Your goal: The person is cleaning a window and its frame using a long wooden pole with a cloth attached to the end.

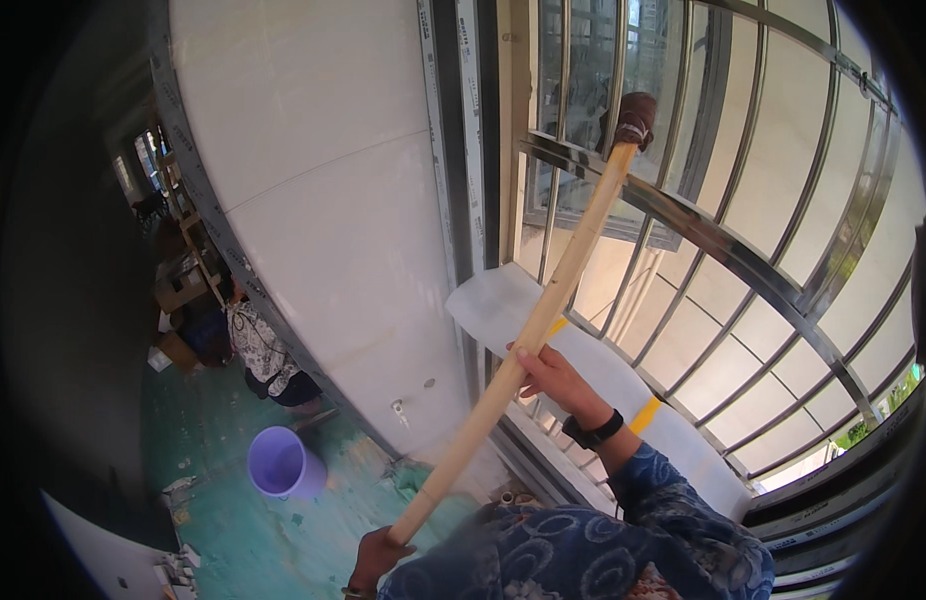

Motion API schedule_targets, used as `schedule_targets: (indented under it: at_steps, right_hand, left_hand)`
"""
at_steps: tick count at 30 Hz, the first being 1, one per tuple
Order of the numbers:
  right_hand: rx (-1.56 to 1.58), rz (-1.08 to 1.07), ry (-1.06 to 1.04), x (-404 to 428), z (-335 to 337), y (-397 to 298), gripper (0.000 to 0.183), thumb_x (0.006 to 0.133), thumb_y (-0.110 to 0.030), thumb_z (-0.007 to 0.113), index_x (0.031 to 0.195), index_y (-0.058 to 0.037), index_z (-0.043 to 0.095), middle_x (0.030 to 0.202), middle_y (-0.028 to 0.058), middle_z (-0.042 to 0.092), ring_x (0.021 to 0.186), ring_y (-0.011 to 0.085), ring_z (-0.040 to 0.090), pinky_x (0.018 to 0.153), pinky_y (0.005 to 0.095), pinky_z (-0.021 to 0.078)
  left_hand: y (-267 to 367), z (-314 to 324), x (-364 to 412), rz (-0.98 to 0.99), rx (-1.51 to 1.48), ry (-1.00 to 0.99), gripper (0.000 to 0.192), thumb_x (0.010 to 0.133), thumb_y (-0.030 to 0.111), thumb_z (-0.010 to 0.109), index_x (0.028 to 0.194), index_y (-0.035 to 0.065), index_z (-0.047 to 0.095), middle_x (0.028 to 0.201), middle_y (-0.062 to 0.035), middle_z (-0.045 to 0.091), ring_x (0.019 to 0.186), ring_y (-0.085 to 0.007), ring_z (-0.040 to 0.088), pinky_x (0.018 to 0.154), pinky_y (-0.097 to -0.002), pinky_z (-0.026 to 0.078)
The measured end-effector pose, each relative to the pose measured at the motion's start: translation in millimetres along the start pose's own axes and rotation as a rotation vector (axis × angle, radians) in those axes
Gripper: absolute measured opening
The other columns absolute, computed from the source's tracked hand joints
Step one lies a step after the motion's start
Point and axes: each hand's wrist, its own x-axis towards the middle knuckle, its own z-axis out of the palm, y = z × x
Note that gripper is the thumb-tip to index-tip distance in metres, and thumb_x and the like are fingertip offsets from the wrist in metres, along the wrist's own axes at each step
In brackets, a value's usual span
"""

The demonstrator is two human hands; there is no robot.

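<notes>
A long pale wooden pole (541, 319) slants up from lower left to upper right, held in both hands. My left hand (380, 556) grips its lower end near the bottom edge of the view. Higher up, about mid-length, my right hand (556, 375) closes around the pole, with a black band on the wrist. Dark brown cloth (637, 116) is wrapped on the far end and tied with something white. That end lies by the stainless steel window grille (680, 214), in front of a framed glass pane (583, 82); whether it touches either one I cannot tell.
White foam sheeting (605, 360) with yellow strips lies along the grille's base. A pale tiled wall (328, 187) rises at left. On the green-covered floor (238, 540) stands a purple bucket (309, 469). A person (264, 345) in a patterned top is beyond the wall, near cardboard boxes (179, 281).
</notes>
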Motion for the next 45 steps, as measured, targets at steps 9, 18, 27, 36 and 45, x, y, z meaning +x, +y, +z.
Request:
schedule_targets:
  at_steps: [9, 18, 27, 36, 45]
  right_hand:
    - [0.385, 0.131, 0.238, -19, -47, 47, 0.042, 0.094, -0.034, 0.033, 0.115, -0.0006, 0.046, 0.072, 0.009, 0.063, 0.068, 0.0235, 0.063, 0.057, 0.034, 0.0515]
    - [0.432, -0.074, 0.407, 1, -82, 33, 0.048, 0.092, -0.026, 0.039, 0.137, -0.0203, 0.025, 0.097, 0.0113, 0.059, 0.081, 0.0246, 0.06, 0.064, 0.0338, 0.0517]
    - [0.923, 0.271, 0.07, 36, -37, 53, 0.05, 0.088, -0.05, 0.037, 0.129, -0.0211, 0.039, 0.119, 0.013, 0.048, 0.109, 0.0338, 0.046, 0.083, 0.0562, 0.0393]
    - [0.918, 0.275, -0.51, 60, 22, 71, 0.062, 0.086, -0.061, 0.031, 0.136, -0.0253, 0.03, 0.141, 0.0185, 0.025, 0.128, 0.0401, 0.022, 0.094, 0.0669, 0.0222]
    - [0.803, 0.203, -0.575, 75, 12, 49, 0.066, 0.087, -0.061, 0.028, 0.139, -0.0195, 0.023, 0.14, 0.0148, 0.03, 0.129, 0.0351, 0.026, 0.095, 0.0643, 0.0238]
  left_hand:
    - [-5, 10, -1, 0.115, 0.074, 0.001, 0.041, 0.064, 0.035, 0.073, 0.091, 0.0065, 0.062, 0.074, -0.0133, 0.062, 0.073, -0.0321, 0.06, 0.065, -0.0374, 0.047]
    - [-21, 22, -5, 0.192, 0.063, 0.1, 0.041, 0.063, 0.033, 0.073, 0.093, 0.0069, 0.061, 0.081, -0.0155, 0.061, 0.079, -0.0338, 0.058, 0.069, -0.0396, 0.046]
    - [-8, 19, -4, 0.133, 0.096, 0.011, 0.049, 0.064, 0.038, 0.072, 0.099, 0.0052, 0.061, 0.085, -0.0178, 0.062, 0.082, -0.035, 0.058, 0.073, -0.0409, 0.045]
    - [-3, 12, -12, 0.106, 0.028, 0.096, 0.034, 0.059, 0.031, 0.07, 0.086, 0.0105, 0.064, 0.079, -0.0129, 0.062, 0.078, -0.0327, 0.058, 0.07, -0.0409, 0.045]
    - [-9, 20, -10, 0.103, -0.033, 0.069, 0.047, 0.061, 0.031, 0.073, 0.1, 0.0078, 0.063, 0.085, -0.0146, 0.063, 0.081, -0.0319, 0.059, 0.073, -0.0389, 0.046]
